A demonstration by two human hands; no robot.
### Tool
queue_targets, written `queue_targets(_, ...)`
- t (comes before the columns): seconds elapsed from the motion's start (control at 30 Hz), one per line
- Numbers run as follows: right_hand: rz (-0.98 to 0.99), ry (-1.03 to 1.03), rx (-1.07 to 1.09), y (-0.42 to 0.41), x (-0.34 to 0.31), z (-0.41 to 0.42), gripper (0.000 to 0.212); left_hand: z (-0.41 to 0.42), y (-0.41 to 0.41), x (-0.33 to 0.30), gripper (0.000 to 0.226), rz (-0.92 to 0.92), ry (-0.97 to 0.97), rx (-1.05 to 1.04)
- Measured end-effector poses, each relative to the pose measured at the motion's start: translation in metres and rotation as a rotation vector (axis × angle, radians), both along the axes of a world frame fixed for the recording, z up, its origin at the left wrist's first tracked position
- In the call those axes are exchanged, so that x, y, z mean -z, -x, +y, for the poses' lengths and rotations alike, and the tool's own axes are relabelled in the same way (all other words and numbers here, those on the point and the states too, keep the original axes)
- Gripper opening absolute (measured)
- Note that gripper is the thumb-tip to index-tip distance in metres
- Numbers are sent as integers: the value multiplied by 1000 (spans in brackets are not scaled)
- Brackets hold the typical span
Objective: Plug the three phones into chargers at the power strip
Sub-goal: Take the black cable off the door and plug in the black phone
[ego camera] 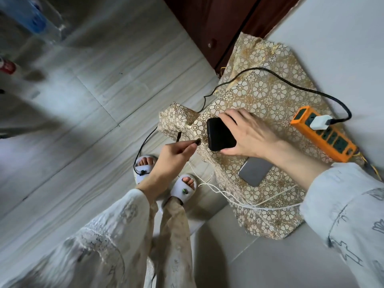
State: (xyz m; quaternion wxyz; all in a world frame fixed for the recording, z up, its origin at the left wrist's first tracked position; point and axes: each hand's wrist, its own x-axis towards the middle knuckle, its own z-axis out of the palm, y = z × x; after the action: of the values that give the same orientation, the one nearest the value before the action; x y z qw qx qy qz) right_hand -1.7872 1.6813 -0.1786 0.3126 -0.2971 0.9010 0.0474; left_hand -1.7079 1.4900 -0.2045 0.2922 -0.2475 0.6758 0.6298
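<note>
The left hand (166, 161) has its fingers (188, 145) pinched on the plug (197, 141) of a black cable (145, 142), just left of the black phone (220, 134), which the right hand (249, 132) clasps by its edges over the desk (270, 88). That phone looks glossy, rigid and slippery; edge grips suit it. A grey phone (254, 171) lies nearer. An orange strip (324, 135) sits right, holding a white charger (321, 122).

Soft, even indoor light is falling across the scene, casting only faint shadows. The wide-angle lens is bending the floor tiles (99, 84) near the edges. The upper left corner is blurring heavily, smearing a plastic bottle (35, 19). The patterned cloth (261, 94) at the centre is staying reasonably sharp.
</note>
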Motion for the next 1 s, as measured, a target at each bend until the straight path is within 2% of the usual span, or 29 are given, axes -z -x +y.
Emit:
queue_targets(0.3,15,13,-68,-10,-8,-15,89,-3,-1,-4,20,-33,-29,33)
queue_targets(0.47,64,21,-93,-12,-12,-18,87,-4,0,-6,20,-21,32,79)
queue_targets(0.63,68,11,-99,-11,-16,-18,87,0,2,-9,20,74,166,155)
queue_targets(1.0,34,-9,-40,-9,-20,-12,86,4,11,-9,19,40,122,151)
